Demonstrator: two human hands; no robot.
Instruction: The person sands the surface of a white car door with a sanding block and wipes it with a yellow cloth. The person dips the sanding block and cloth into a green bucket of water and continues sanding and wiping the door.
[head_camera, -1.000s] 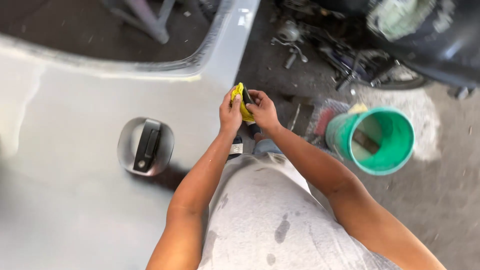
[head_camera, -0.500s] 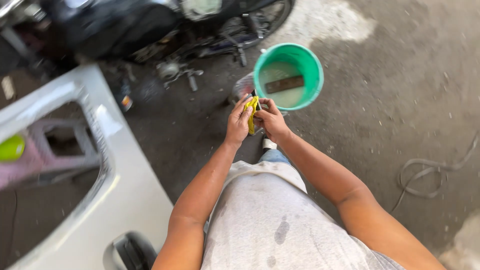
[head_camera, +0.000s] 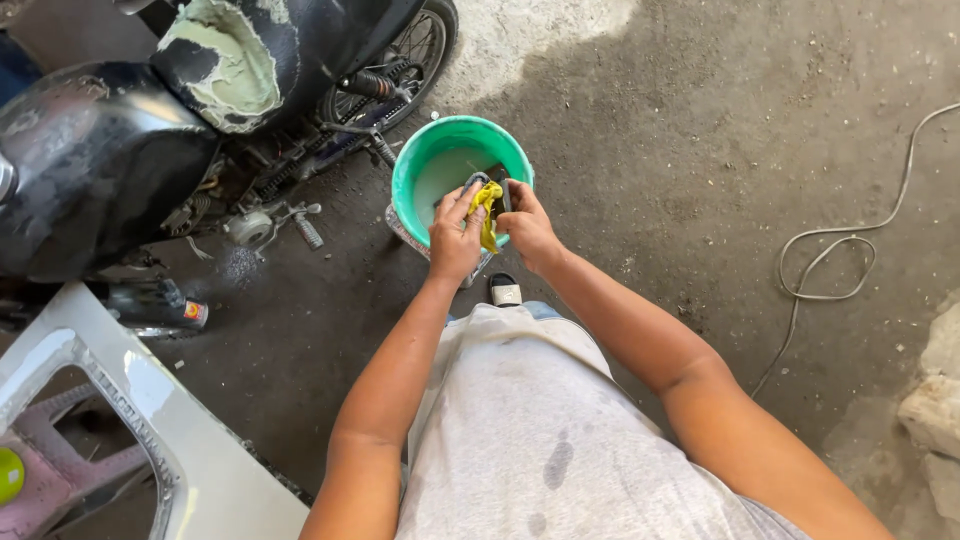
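Note:
Both of my hands hold a crumpled yellow cloth (head_camera: 487, 212) together, just above the near rim of a green bucket (head_camera: 420, 150). My left hand (head_camera: 455, 235) grips it from the left and my right hand (head_camera: 527, 225) from the right. The bucket stands on the concrete floor and holds pale cloudy water with a dark flat object showing beside my fingers. My forearms reach out from a grey stained shirt at the bottom of the view.
A black motorcycle (head_camera: 120, 130) with pale filler patches stands at upper left, its wheel (head_camera: 410, 50) near the bucket. A white car panel (head_camera: 150, 430) lies at lower left. A cable (head_camera: 850, 270) loops on the floor at right. Stones (head_camera: 935, 410) sit at the right edge.
The view has swung from the grey panel toward the bucket. My hands, still holding the yellow cloth, have moved over the bucket's rim.

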